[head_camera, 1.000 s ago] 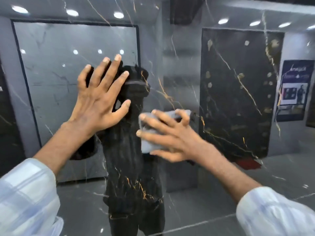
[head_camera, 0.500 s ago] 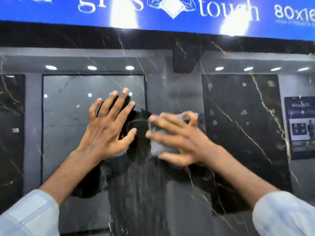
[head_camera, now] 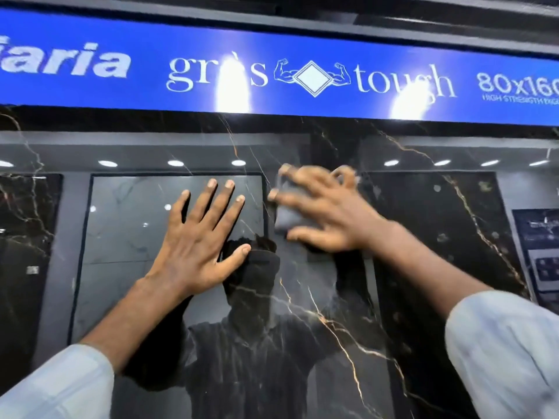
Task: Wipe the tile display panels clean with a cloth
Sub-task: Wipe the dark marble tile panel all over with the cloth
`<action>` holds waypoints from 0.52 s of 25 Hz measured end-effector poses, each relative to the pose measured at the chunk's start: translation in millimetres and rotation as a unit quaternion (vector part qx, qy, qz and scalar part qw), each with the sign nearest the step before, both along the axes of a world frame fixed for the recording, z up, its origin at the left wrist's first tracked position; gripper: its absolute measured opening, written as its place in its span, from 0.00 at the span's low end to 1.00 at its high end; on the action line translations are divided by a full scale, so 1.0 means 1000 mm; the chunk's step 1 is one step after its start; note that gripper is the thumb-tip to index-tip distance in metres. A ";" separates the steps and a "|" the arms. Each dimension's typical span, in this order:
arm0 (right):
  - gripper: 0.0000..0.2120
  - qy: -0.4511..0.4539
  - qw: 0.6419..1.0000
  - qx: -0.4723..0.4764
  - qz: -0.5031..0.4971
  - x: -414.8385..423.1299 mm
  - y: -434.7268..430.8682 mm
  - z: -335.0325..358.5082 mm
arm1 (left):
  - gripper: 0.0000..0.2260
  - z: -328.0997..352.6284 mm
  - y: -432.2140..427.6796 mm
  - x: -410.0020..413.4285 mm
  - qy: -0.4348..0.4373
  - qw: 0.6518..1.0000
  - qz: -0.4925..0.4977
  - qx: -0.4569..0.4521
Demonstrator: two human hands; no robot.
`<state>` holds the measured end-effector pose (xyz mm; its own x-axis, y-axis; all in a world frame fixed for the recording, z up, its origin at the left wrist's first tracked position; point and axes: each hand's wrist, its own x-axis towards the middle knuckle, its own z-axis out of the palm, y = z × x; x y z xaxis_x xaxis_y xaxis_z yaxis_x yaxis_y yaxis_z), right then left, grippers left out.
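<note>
Blurred grey cloth (head_camera: 286, 218), apparently folded, against glossy black panel (head_camera: 332, 373).

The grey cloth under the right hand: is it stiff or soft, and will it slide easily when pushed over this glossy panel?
Probably soft and floppy: the cloth bunches into a wad under the right hand. It likely glides easily, since the panel is mirror-glossy. It seems light: one hand alone holds it against the upright surface.
</note>
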<state>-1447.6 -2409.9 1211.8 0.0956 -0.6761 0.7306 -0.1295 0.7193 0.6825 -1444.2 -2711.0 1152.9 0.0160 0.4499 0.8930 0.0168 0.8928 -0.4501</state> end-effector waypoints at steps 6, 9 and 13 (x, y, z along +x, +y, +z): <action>0.37 -0.149 0.949 -0.238 0.142 0.011 -0.020 0.050 | 0.36 0.000 0.001 0.001 -0.007 1.000 -0.003 0.001; 0.28 -0.080 0.995 -0.013 0.066 0.010 -0.021 0.050 | 0.37 0.000 0.001 0.001 -0.012 1.000 -0.002 0.003; 0.28 -0.086 0.930 -0.350 0.070 0.004 -0.007 0.094 | 0.36 -0.001 0.001 -0.001 -0.016 1.000 -0.001 0.003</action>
